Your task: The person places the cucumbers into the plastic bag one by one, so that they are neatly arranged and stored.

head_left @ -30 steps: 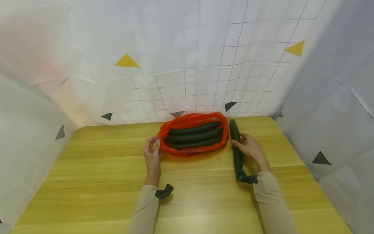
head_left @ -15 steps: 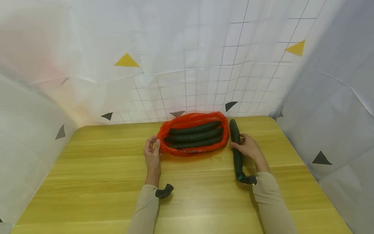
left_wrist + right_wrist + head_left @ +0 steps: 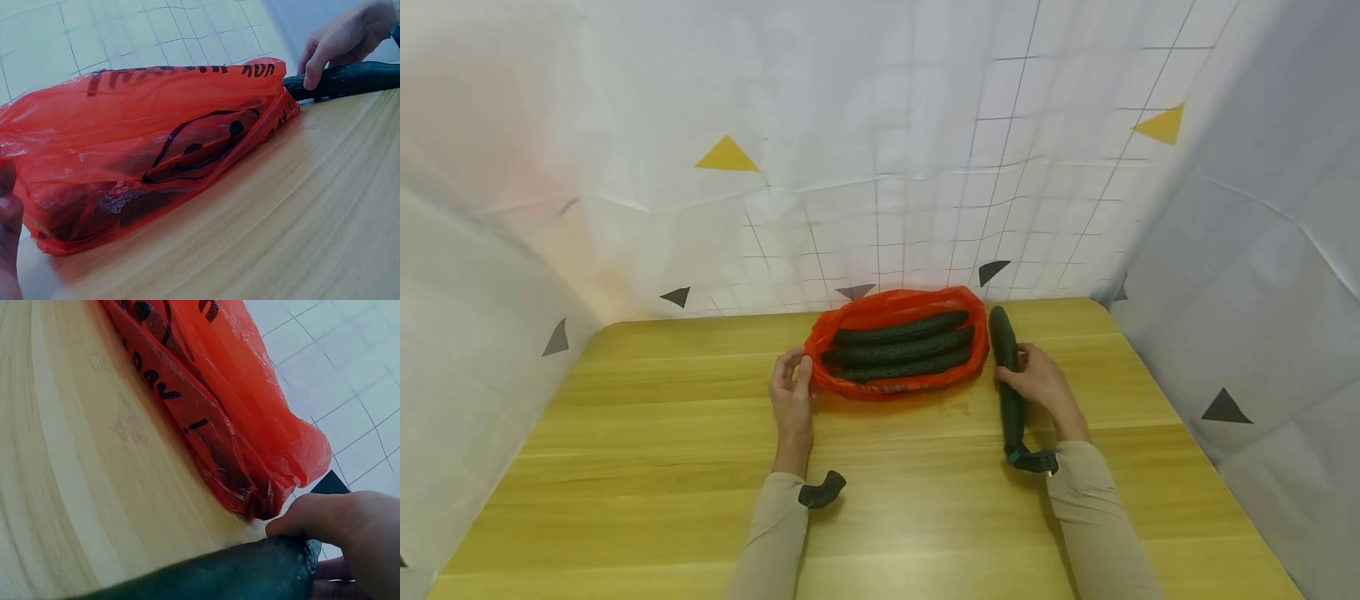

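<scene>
A red plastic bag (image 3: 880,390) lies with its mouth spread wide, several dark green cucumbers (image 3: 901,347) side by side inside it. My left hand (image 3: 791,404) holds the bag's left end, thumb toward me; the fingertips are partly hidden. Just right of the bag, a loose cucumber (image 3: 1003,333) points away from me on the table. Thumb and fingers of my right hand (image 3: 1039,382) grip it around the middle from the right side. In the right wrist view the thumb lies over the cucumber (image 3: 231,575), close to the bag's end (image 3: 269,494).
The wooden table (image 3: 895,500) ends at a white sheet backdrop (image 3: 880,167) with grid lines and triangles, just behind the bag. Black wrist mounts stick out from the left (image 3: 822,491) and right (image 3: 1033,460) sleeves.
</scene>
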`<act>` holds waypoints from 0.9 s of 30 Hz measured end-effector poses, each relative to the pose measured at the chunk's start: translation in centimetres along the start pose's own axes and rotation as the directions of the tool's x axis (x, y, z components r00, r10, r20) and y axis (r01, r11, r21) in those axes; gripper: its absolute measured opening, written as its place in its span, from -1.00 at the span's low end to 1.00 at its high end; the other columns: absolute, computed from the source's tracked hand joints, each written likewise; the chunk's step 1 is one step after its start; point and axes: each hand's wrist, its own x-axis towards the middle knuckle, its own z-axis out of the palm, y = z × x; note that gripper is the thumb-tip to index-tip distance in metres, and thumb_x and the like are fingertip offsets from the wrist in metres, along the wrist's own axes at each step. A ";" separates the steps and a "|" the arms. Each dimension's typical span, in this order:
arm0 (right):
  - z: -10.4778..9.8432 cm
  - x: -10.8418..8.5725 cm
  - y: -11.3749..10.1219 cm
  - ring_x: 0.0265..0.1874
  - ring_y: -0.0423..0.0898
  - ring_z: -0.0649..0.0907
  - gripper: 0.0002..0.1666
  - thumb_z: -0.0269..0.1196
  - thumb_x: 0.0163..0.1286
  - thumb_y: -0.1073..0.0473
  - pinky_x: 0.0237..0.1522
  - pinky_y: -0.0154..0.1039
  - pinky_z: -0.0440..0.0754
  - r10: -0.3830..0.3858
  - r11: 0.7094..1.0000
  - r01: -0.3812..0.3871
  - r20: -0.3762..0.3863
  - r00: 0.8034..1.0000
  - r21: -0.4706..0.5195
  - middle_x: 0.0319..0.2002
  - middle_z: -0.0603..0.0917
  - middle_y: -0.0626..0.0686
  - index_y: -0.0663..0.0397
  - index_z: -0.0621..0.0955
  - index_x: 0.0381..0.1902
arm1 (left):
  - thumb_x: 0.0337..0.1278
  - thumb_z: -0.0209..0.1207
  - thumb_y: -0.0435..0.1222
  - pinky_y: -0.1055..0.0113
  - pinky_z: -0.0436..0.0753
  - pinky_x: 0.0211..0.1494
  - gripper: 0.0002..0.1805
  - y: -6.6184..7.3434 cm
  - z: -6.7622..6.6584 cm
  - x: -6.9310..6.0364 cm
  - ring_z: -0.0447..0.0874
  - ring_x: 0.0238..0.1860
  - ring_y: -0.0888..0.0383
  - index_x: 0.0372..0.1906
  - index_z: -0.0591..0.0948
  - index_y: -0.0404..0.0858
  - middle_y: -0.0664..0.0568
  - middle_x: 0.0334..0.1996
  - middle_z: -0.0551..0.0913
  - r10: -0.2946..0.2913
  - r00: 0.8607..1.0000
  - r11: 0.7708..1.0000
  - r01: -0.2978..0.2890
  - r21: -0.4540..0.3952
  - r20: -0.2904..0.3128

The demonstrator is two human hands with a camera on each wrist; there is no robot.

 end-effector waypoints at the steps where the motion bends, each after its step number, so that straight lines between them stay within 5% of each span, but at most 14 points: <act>1: 0.0 0.0 0.0 -0.13 0.19 0.60 -0.19 0.21 0.24 0.01 -0.03 0.03 0.52 0.004 1.000 -0.004 0.000 1.000 0.001 -0.04 0.57 0.39 0.46 0.26 0.26 | 0.19 0.21 -0.17 0.47 0.38 -0.60 -0.62 0.0 0.0 0.0 0.35 -0.57 0.27 0.02 0.50 -0.29 0.12 -0.23 0.53 0.001 1.000 1.000 -0.001 -0.003 0.001; 20: -0.2 0.2 0.4 0.01 0.26 0.55 -0.20 0.16 0.30 0.00 0.04 0.07 0.51 0.047 0.997 -0.045 -0.026 0.999 0.066 0.05 0.50 0.45 0.48 0.24 0.30 | 0.19 0.21 -0.18 0.45 0.39 -0.59 -0.66 0.1 0.1 0.0 0.41 -0.50 0.29 0.00 0.52 -0.25 0.12 -0.22 0.54 -0.035 0.999 0.999 0.035 -0.001 -0.010; 27: -1.1 -0.3 -0.5 0.02 0.24 0.54 -0.18 0.14 0.33 -0.04 -0.18 -0.16 0.60 0.067 0.983 -0.055 -0.062 0.996 0.177 0.10 0.46 0.40 0.39 0.20 0.35 | 0.23 0.17 -0.22 0.47 0.59 -0.14 -0.69 0.2 0.5 0.1 0.56 -0.17 0.27 0.01 0.48 -0.25 0.13 -0.19 0.55 -0.125 0.992 0.982 0.127 -0.138 0.026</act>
